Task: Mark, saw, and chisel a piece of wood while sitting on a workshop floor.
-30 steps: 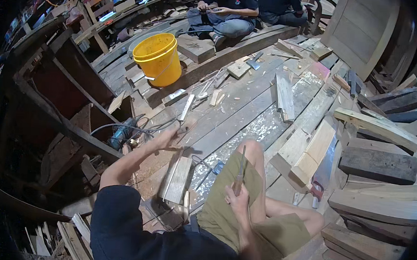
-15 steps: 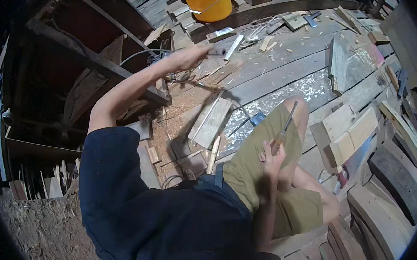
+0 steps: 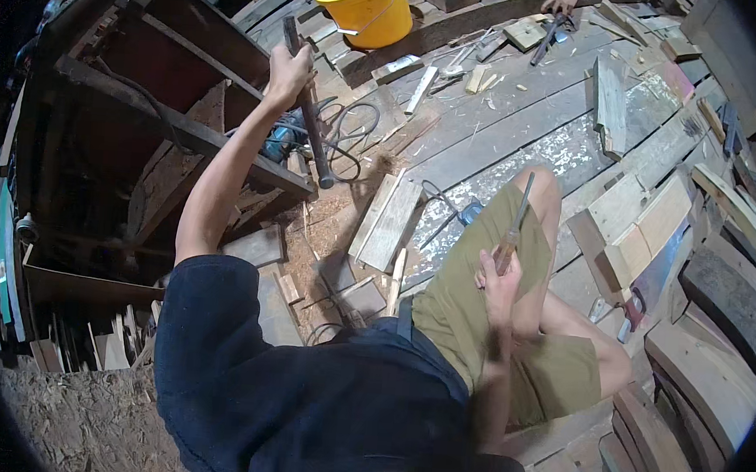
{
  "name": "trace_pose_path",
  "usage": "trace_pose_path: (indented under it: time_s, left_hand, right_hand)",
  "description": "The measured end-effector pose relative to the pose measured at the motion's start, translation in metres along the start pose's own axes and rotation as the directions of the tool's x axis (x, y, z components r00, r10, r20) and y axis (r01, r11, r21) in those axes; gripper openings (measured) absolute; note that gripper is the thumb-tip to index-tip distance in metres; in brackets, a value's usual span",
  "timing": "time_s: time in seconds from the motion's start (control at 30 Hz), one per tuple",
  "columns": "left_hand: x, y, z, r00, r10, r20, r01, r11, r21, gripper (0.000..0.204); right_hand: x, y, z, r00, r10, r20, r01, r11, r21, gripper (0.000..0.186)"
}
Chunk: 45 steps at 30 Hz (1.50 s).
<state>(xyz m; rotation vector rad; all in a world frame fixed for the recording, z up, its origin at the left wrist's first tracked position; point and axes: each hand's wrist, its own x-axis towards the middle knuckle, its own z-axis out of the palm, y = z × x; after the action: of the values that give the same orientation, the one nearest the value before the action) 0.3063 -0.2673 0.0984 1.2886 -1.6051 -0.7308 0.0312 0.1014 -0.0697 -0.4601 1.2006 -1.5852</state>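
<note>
Raised at the upper left, my left hand (image 3: 289, 74) is closed around a long dark bar (image 3: 316, 140). The bar's rounded end points down toward the sawdust. In my lap, my right hand (image 3: 499, 280) grips an amber-handled tool with a long slim metal blade (image 3: 523, 204). The blade points up and away over my bent knee; whether it is a chisel or a screwdriver I cannot tell. A blue power tool (image 3: 281, 140) with a looped black cable lies behind my left forearm. A loose wooden board (image 3: 389, 222) rests on the floor in front of me.
A yellow bucket (image 3: 372, 12) stands at the far side. Another person's hand (image 3: 563, 0) holds a dark tool (image 3: 546, 41) at the far edge. Curved timbers (image 3: 718, 383) are stacked at right, near a red-handled saw (image 3: 633, 311). A dark wooden frame (image 3: 184, 130) stands left.
My left hand has swung up and left, bringing the dark bar clearly into view. My right hand keeps its grip in my lap. The other person's hand has appeared at the far edge.
</note>
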Motion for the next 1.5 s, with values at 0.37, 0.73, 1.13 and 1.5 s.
trace_pose_path:
  time_s: [0.37,0.73,1.13,1.5]
  left_hand:
    - [-0.029,-0.013,0.022,0.964,0.264,0.032,-0.252,0.870,0.425,0.024]
    - [-0.053,0.057,0.009,0.993,0.116,0.015,-0.107,0.953,-0.284,0.003]
    - [-0.050,0.091,0.208,0.840,0.261,0.476,0.000,0.877,-0.481,0.025]
    - [-0.078,-0.022,0.283,0.942,-0.076,0.327,0.263,0.774,-0.577,0.047]
  right_hand:
    - [0.003,0.002,-0.005,1.000,0.020,0.003,-0.019,0.999,-0.043,0.017]
    - [-0.001,-0.012,0.003,1.000,0.026,0.000,-0.025,0.999,-0.022,0.019]
    - [-0.005,-0.008,-0.015,0.998,0.059,-0.032,-0.044,0.938,0.344,0.015]
    - [0.001,-0.018,-0.017,0.998,0.062,0.016,-0.064,0.952,0.301,0.013]
